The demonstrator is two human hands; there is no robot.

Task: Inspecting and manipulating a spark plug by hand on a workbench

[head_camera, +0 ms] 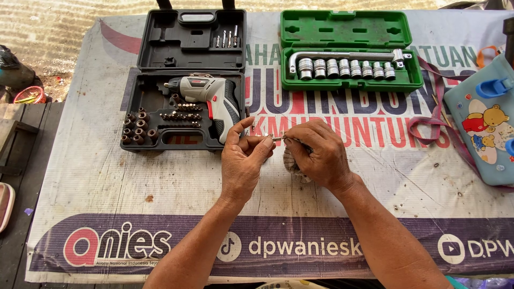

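A small metal bit (pixel 277 138) is pinched between the fingers (pixel 259 142) of the left hand (pixel 243 163), thumb and forefinger closed on one end of it, held just above the table (pixel 96 176). The other end is met by the right hand (pixel 317 152), whose fingers are curled shut around a bunched-up bit of cloth (pixel 293 163); the cloth is pressed up against the bit's tip, though exactly how it's gripped can't be made out since most of it is hidden under the palm.

Going by that, a wipe-down of the bit looks to be mid-way, judged only from cloth and bit being in contact. Nothing seems finished yet: the bit isn't back in a slot and isn't fitted to anything.

Just beyond the left hand, an open black tool case (pixel 184 80) is laid flat, with a grey cordless screwdriver (pixel 211 99) seated in its tray, untouched. Rows of small driver bits (pixel 181 115) and a cluster of brown sockets (pixel 136 128) are parked beside it, and a few drill bits (pixel 227 38) are clipped into the lid. So plenty is left in there if the rest get the same treatment.

Further right, a green socket set case (pixel 348 51) is open with its chrome sockets (pixel 345 68) and L-handle in place. A blue pouch with a bear print (pixel 484 120) is sitting at the far right edge, well apart.
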